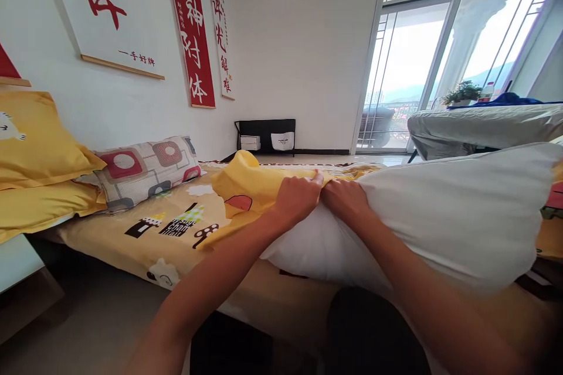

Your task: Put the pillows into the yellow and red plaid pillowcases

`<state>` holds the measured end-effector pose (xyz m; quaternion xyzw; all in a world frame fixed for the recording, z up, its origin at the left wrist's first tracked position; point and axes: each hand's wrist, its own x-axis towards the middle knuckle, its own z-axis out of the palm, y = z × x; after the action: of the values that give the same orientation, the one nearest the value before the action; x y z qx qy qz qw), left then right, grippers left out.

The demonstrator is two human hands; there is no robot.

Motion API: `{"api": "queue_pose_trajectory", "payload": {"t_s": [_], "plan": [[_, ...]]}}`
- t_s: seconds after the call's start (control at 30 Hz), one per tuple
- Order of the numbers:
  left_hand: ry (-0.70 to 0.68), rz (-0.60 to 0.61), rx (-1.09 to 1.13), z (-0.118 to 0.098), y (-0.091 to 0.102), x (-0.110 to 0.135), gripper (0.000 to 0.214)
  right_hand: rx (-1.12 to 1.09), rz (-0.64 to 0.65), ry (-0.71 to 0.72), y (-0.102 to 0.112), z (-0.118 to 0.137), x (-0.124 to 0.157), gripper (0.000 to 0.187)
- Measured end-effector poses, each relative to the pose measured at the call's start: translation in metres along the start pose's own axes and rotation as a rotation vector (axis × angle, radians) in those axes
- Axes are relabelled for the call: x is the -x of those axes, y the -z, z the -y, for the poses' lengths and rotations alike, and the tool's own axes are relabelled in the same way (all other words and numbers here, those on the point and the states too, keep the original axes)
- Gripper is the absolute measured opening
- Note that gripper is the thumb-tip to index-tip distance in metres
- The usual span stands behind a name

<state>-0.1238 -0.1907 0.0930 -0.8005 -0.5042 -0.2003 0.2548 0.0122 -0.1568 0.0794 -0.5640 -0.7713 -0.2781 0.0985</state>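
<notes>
A yellow pillowcase (264,179) with a printed orange patch lies over one end of a white pillow (453,211) on the bed. My left hand (299,194) is closed on the pillowcase's edge, its thumb on top pointing away. Right beside it, my right hand (346,198) is closed at the same edge, where the yellow cloth meets the pillow; its fingertips are hidden. The pillow's bulk stretches off to the right, bare and white, passing beneath my right forearm.
Beneath lies a patterned yellow sheet (127,240). Yellow pillows (35,146) and a patterned pillow (149,170) rest at the left, near a white side table (20,263). A black rack (264,129) stands by the far wall. A covered table (484,123) stands right, before glass doors (404,64).
</notes>
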Motion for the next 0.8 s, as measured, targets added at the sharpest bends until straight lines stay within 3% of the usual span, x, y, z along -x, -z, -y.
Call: {"api": "queue_pose_trajectory", "payload": {"t_s": [0.23,0.33,0.53,0.6,0.7,0.8], "plan": [[-0.028,-0.231,-0.059,0.035,-0.021,0.011,0.034,0.018,-0.278,-0.145,0.023,-0.023,0.006,0.032],[0.105,-0.347,0.045,0.058,-0.032,0.011,0.033,-0.023,-0.407,-0.246,0.038,-0.027,0.008,0.032],[0.393,-0.843,0.500,0.092,-0.040,0.005,0.019,-0.192,-0.623,-0.460,0.068,-0.042,0.007,0.039],[0.445,-0.930,0.585,0.097,-0.042,0.006,0.023,-0.244,-0.700,-0.509,0.076,-0.047,0.009,0.041],[0.543,-0.939,0.729,0.102,-0.045,0.009,0.038,-0.315,-0.824,-0.511,0.080,-0.050,0.012,0.041],[0.664,-0.746,0.976,0.107,-0.044,0.005,0.037,-0.375,-0.940,-0.513,0.072,-0.046,0.013,0.041]]}}
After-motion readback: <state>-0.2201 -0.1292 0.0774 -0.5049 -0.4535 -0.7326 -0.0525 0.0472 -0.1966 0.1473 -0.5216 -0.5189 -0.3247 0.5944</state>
